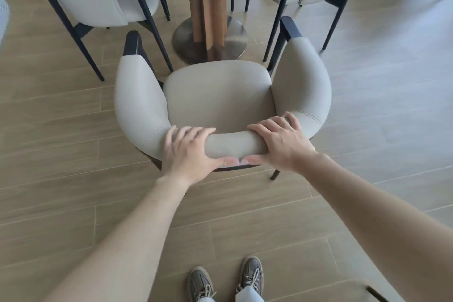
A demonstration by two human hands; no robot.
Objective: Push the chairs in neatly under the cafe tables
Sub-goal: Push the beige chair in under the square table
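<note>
On chair (218,95) — left hand (186,152), right hand (282,143)

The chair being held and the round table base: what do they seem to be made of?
Chair: beige leather or imitation leather, smooth with soft sheen and stitched seams; its dark frame could be matte metal or painted wood. Round table base: brushed metal, reflecting the column.

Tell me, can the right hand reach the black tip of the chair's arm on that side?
Probably yes. The right hand has its grip on the backrest; the black tip lies ahead along the same padded arm with nothing between, though it may need a lean.
</note>
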